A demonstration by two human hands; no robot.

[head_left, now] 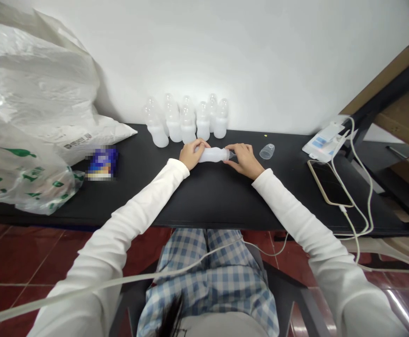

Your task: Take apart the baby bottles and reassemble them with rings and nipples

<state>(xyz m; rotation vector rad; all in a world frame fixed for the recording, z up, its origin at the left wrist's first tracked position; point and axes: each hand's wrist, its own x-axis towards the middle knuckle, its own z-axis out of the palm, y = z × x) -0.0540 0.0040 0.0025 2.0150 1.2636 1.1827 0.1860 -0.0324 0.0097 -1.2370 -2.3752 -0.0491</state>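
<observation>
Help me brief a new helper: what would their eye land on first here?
Upright translucent plastic bottles stand against the white wall on the black table. Before them, the left hand and right hand hold another bottle sideways. A large white plastic sack bulges in from the left.

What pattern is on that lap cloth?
The lap cloth has blue-and-white checks, shown in the head view.

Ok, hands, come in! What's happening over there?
Left hand gripping milky plastic bottle, held sideways. Right hand pinching its narrow end. Clear plastic cap to the right, apart. Upright bottles behind, not touching.
</observation>
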